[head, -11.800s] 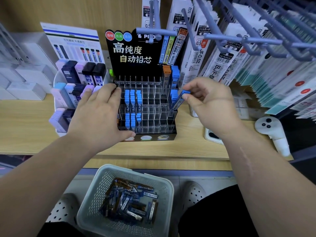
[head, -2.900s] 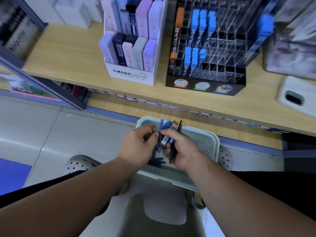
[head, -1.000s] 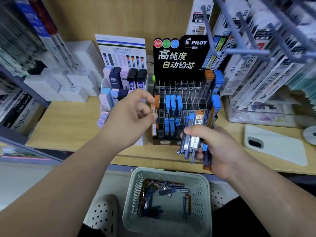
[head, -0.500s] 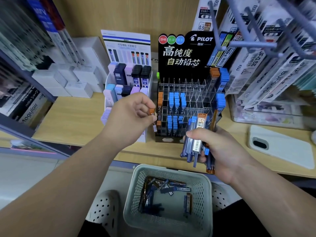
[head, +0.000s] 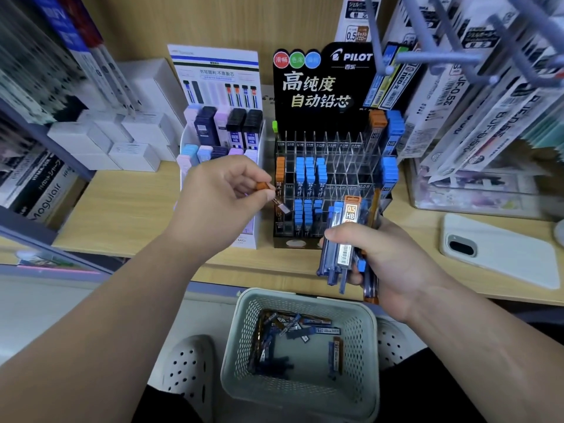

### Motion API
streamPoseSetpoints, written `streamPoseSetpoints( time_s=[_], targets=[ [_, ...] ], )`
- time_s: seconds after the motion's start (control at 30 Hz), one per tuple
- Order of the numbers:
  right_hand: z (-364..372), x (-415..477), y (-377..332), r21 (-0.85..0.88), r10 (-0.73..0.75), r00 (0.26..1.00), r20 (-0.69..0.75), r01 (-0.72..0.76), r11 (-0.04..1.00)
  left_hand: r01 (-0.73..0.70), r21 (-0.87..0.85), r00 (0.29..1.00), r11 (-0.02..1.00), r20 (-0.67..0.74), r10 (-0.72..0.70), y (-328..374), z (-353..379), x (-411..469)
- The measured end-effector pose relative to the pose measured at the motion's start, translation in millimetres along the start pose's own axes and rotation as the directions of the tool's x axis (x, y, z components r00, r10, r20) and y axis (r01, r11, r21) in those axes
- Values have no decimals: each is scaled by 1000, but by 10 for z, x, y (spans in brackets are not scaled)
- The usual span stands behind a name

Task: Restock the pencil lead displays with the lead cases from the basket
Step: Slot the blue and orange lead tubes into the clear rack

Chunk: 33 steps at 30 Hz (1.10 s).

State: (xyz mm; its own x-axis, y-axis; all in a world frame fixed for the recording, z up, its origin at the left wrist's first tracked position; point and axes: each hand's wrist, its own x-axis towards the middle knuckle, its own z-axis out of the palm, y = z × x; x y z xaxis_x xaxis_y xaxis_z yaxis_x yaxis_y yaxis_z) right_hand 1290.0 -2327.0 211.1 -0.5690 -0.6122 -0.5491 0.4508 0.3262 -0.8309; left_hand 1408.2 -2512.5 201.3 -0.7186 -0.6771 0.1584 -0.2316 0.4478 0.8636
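Note:
A black Pilot lead display [head: 328, 166] with clear slots stands on the wooden shelf; blue-capped and orange-capped cases fill some slots. My left hand [head: 222, 196] pinches one orange-capped lead case [head: 276, 198] just left of the display's lower left slots. My right hand [head: 387, 264] grips a bundle of lead cases [head: 346, 239], blue-capped and orange-capped, in front of the display's lower right. The pale green basket [head: 351, 401] sits below the shelf with several cases lying in it.
A white Mono display [head: 225, 129] of pastel and dark cases stands left of the Pilot display. White boxes [head: 122, 138] sit further left. A white phone [head: 497, 254] lies at the right. Hanging refill packs on grey hooks [head: 457, 62] crowd the upper right.
My left hand has moved the orange-capped case slightly right, up to the display's left column. My right hand keeps the same bundle in front of the display.

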Motion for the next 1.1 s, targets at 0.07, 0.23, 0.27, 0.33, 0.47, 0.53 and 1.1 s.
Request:
streamPoseSetpoints(
  time_s=[0.07,0.23,0.27,0.33,0.47,0.53,1.1],
  targets=[
    [-7,12,5,0,-7,1000,1,7,1000,-6,2,1000,1000,1,6,4,-33,1],
    [-12,29,30,-18,-14,1000,7,15,1000,-48,50,998,998,45,46,5,-7,-22],
    [-10,32,32,-18,-14,1000,8,14,1000,-66,73,996,995,57,62,-5,20,-29],
    [-9,34,35,-20,-12,1000,14,12,1000,-100,111,995,989,40,96,-28,72,-43],
    [-22,20,35,-15,-17,1000,24,18,1000,-180,219,982,959,-10,186,-95,120,-41],
    [-32,20,38,-9,-20,999,27,20,1000,-241,265,968,934,-8,252,-139,136,-19],
    [-81,62,74,-5,-21,999,43,21,1000,-396,349,917,850,92,389,-172,134,65]
  ],
)
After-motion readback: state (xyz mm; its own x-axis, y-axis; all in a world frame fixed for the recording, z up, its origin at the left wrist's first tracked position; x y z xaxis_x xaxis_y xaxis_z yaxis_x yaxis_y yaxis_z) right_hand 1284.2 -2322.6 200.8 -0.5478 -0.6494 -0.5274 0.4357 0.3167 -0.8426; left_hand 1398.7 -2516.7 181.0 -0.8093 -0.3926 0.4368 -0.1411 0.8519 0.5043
